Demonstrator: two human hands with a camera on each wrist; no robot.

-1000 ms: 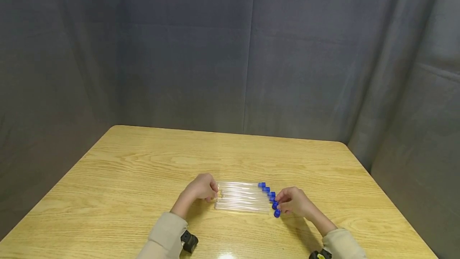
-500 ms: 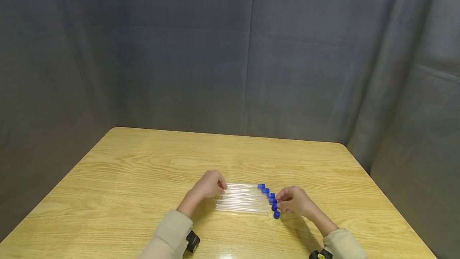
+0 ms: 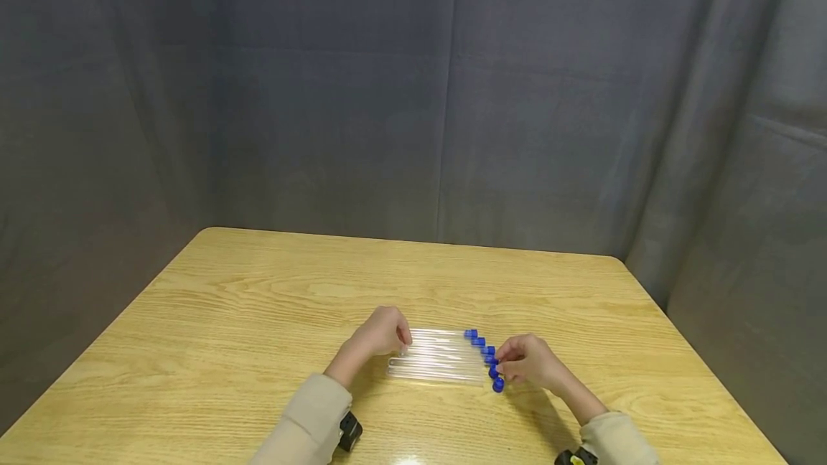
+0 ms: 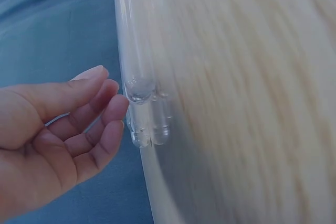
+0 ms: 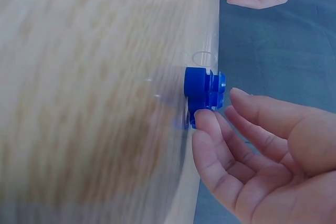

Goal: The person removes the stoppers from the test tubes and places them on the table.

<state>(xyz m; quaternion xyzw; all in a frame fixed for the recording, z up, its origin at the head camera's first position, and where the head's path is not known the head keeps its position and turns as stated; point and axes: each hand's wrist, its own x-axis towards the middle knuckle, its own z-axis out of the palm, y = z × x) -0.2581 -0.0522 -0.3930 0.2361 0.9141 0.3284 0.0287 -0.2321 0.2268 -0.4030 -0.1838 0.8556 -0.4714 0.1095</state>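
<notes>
Several clear tubes lie side by side on the table. Blue caps form a slanting line by their right ends; some look fitted on tubes. My left hand is over the tubes' left ends. In the left wrist view, the left hand has loosely bent fingers beside the rounded tube ends, pinching nothing visible. My right hand is at the nearer caps. In the right wrist view, the right hand has its fingertips against or very near the blue caps, its thumb apart.
The wooden table extends around the tubes on all sides. Dark grey curtains hang behind it and at both sides. A small black device is strapped at the left wrist, another at the right.
My left hand has moved right, from beside the tubes' left ends to partly over them. The right hand has stayed by the caps, nearly still.
</notes>
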